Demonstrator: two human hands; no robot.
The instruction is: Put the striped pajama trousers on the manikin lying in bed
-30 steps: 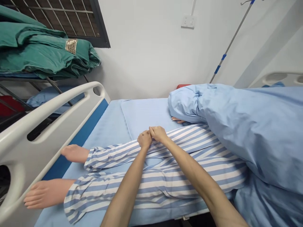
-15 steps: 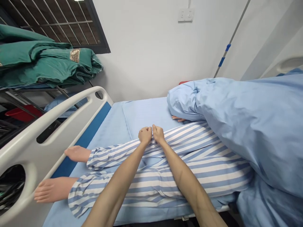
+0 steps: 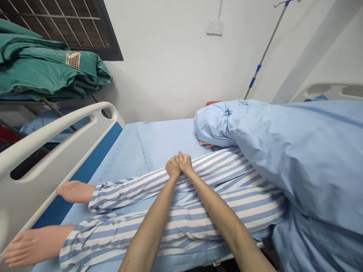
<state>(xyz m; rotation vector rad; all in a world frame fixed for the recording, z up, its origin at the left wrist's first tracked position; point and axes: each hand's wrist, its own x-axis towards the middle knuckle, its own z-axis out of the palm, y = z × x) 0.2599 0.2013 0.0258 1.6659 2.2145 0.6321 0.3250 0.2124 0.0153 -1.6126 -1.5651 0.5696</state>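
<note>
Pinching the striped pajama trousers (image 3: 218, 170) on the thigh of a manikin (image 3: 76, 191), we've basically got our left hand (image 3: 172, 167) and right hand (image 3: 185, 162) pressed together, knuckle to knuckle, just beside the blue quilt (image 3: 283, 158) on the hospital bed (image 3: 119, 158).

No words, numbers or brands can be read anywhere in view. At about ten o'clock, the folded green cloth (image 3: 42, 64) carries a woven beige band (image 3: 73, 60) with a repeating pattern, too small to tell whether it holds any lettering. The wall socket plate (image 3: 215, 28) at twelve o'clock and the striped pyjamas (image 3: 184, 223) show no legible print.
</note>
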